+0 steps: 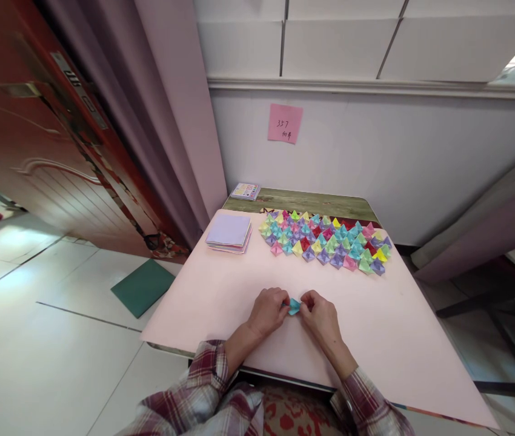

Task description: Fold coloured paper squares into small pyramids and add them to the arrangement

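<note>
Between my two hands is a small teal folded paper piece (294, 307), just above or on the pink tabletop near its front. My left hand (271, 310) pinches its left side with thumb and fingers. On the right side, my right hand (320, 315) pinches the opposite edge. Fingertips cover the ends of the paper, so its full shape is hidden. Beyond my hands, rows of folded origami pieces (325, 240) in many colours stand close together. To their left lies a stack of square paper sheets (229, 232), lavender on top.
The pink-covered table (221, 290) stands against a wall. A packet (246, 191) lies at its back left corner. A pink note (285, 123) is stuck on the wall. A green board (143, 287) lies on the floor, left of the table, near a red door (53, 169).
</note>
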